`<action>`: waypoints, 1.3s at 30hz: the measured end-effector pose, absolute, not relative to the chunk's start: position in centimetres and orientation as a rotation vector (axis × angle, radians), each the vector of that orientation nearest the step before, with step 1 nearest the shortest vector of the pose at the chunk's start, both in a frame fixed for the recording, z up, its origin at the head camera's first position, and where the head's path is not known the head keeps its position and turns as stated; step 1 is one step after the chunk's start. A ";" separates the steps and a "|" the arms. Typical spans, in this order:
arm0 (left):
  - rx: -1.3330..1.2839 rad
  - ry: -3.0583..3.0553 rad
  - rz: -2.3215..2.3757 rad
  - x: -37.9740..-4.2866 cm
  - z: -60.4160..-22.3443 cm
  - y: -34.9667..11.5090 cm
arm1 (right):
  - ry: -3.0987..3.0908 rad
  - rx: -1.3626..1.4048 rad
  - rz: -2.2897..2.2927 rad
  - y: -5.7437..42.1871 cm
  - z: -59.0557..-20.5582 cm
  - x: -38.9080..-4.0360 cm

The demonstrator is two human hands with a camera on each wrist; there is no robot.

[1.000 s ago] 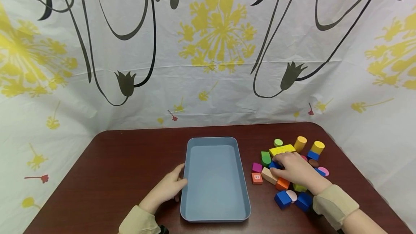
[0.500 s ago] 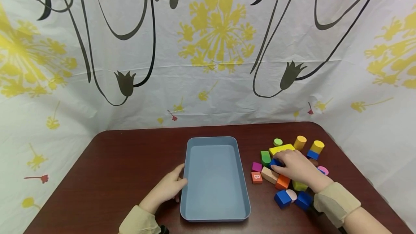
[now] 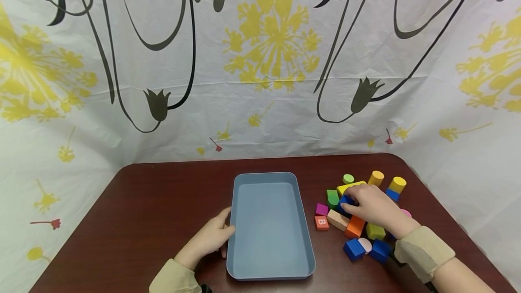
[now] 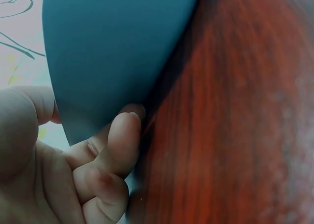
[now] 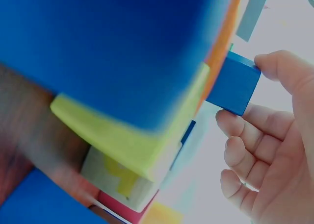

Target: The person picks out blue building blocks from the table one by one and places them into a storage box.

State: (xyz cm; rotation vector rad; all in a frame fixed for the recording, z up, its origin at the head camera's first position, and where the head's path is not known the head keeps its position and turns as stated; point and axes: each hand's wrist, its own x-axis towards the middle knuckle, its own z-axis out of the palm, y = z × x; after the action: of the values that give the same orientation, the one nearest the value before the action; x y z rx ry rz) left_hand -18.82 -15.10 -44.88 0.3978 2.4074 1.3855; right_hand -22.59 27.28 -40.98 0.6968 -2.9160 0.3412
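Note:
A blue-grey rectangular tray (image 3: 270,229) lies on the dark wooden table. My left hand (image 3: 206,240) grips its left side, thumb over the rim and fingers curled against the outer wall (image 4: 115,52). Over at the pile of wooden blocks, my right hand (image 3: 376,207) pinches a blue block (image 5: 235,84) between thumb and fingers. That block sits just above an orange block (image 3: 355,226) and right of a green block (image 3: 332,198) in the head view. A yellow block (image 3: 343,188) is partly covered by the right fingers.
Around the right hand stand a tan block (image 3: 337,220), a red letter block (image 3: 321,223), a magenta cube (image 3: 321,210) and yellow cylinders (image 3: 376,178). Blue blocks (image 3: 354,249) lie nearer the front. A patterned cloth (image 3: 260,67) hangs behind the table (image 3: 175,193).
The right hand has drawn slightly right and toward the front, and the blue block shows more between its fingers. The left hand keeps its grip on the tray.

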 end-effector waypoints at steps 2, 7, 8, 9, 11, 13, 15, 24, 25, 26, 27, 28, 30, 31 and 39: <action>0.392 2.404 1.380 -18.7 -44.9 -15.1 | -2.920 0.697 0.352 27.3 -40.7 -22.5; 0.395 2.399 1.380 -18.6 -44.9 -15.1 | -2.936 0.672 0.347 27.4 -40.2 -22.6; 0.398 2.396 1.381 -18.6 -44.9 -15.1 | -2.938 0.668 0.341 27.4 -40.1 -22.6; 0.400 2.391 1.386 -18.6 -44.9 -15.1 | -2.938 0.666 0.335 27.4 -39.9 -22.6; 0.397 2.384 1.383 -18.6 -44.9 -15.1 | -2.943 0.664 0.326 27.4 -39.6 -22.5; 0.394 2.379 1.381 -18.6 -44.9 -15.1 | -2.939 0.667 0.324 27.3 -39.3 -22.5; 0.391 2.380 1.381 -18.6 -45.0 -15.1 | -2.926 0.667 0.322 27.2 -39.0 -22.5; 0.389 2.393 1.383 -18.5 -45.1 -15.1 | -2.877 0.702 0.336 26.3 -37.9 -22.6; 0.390 2.391 1.386 -18.5 -45.0 -15.1 | -2.874 0.705 0.338 26.2 -37.7 -22.6; 0.389 2.389 1.387 -18.5 -45.0 -15.1 | -2.871 0.708 0.339 26.1 -37.6 -22.7; 0.389 2.387 1.390 -18.5 -45.0 -15.1 | -2.867 0.711 0.339 25.9 -37.4 -22.8; 0.388 2.385 1.392 -18.5 -45.0 -15.1 | -2.864 0.713 0.338 25.8 -37.2 -22.9; 0.389 2.384 1.395 -18.5 -45.1 -15.0 | -2.861 0.717 0.335 25.6 -36.9 -23.1; 0.388 2.383 1.396 -18.5 -45.1 -15.0 | -2.860 0.718 0.333 25.5 -36.8 -23.1; 0.390 2.381 1.401 -18.5 -45.0 -15.0 | -2.842 0.783 0.325 24.7 -35.4 -23.7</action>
State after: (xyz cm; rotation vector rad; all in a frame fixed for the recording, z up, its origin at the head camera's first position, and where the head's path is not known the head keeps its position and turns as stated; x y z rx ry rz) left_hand -18.51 -14.99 -45.03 0.3904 2.3805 1.4014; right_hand -23.69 24.69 -35.39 0.7827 -2.8418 0.3249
